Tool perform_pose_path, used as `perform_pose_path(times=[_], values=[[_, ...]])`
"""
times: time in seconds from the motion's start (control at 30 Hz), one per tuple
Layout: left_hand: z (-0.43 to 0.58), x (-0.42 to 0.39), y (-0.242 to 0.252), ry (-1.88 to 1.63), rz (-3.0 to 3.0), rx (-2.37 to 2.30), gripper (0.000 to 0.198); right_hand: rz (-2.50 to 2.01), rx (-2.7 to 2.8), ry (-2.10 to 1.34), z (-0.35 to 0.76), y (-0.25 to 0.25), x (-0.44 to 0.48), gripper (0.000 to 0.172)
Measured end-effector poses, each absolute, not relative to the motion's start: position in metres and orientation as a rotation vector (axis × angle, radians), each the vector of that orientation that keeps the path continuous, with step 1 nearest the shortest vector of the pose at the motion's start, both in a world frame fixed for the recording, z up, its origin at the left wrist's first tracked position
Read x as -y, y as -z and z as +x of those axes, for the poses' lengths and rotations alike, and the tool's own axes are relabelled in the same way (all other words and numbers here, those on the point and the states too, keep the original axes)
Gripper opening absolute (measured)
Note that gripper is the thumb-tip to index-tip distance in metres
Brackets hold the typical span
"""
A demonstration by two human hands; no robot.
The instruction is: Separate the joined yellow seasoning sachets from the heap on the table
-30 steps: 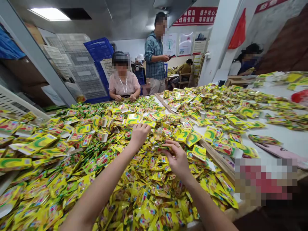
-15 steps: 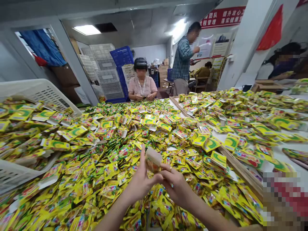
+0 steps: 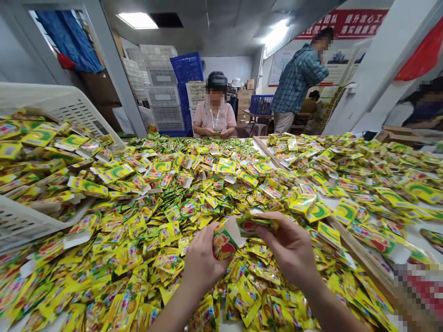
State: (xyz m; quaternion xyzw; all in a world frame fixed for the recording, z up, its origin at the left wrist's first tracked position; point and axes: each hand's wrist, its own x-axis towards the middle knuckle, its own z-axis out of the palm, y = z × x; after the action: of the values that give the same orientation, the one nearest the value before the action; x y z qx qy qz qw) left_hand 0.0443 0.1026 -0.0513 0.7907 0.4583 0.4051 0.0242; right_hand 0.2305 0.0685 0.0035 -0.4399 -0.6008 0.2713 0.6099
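Note:
My left hand point(image 3: 206, 253) is closed round a small printed carton point(image 3: 225, 242), green and yellow with red fruit on it. The carton's white end flap stands out toward the right. In my right hand point(image 3: 292, 246), thumb and fingers pinch green and yellow sachets point(image 3: 256, 223), held level beside the carton's flap; how many I cannot tell. Beneath both hands spreads a thick heap of yellow sachets point(image 3: 169, 233). More cartons with loose white flaps point(image 3: 117, 173) lie on the heap farther back.
A white plastic basket point(image 3: 79, 110) full of cartons lies tipped at the left. A wooden strip point(image 3: 360, 251) divides the table, with more cartons point(image 3: 346, 212) beyond it. One person point(image 3: 214, 113) sits opposite; another point(image 3: 297, 78) stands behind. Crates point(image 3: 164, 97) are stacked at the back.
The hands were close together at the carton; now my right hand is farther right with green and yellow sachets in it. My left hand now grips the carton, turned with its printed side showing.

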Motion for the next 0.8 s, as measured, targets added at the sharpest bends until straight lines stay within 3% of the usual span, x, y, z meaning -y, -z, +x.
perform_pose_path(times=[0.17,0.37,0.5,0.67,0.8], values=[[0.045,-0.098,0.049,-1.378,2.557,-1.452,0.037,-1.236,1.69,-0.563,0.223,-0.011,-0.072,0.013],[0.048,-0.093,0.047,-1.478,2.503,-1.386,0.036,-1.248,1.666,-0.892,0.237,-0.022,-0.079,0.02],[0.049,-0.094,0.047,-1.39,2.632,-1.36,0.034,-1.214,1.765,-0.728,0.228,-0.019,-0.081,0.014],[0.046,-0.094,0.045,-1.445,2.502,-1.43,0.036,-1.156,1.436,-0.831,0.212,-0.01,-0.084,0.025],[0.047,-0.092,0.045,-1.467,2.536,-1.481,0.033,-1.214,1.465,-0.641,0.207,-0.005,-0.086,0.014]])
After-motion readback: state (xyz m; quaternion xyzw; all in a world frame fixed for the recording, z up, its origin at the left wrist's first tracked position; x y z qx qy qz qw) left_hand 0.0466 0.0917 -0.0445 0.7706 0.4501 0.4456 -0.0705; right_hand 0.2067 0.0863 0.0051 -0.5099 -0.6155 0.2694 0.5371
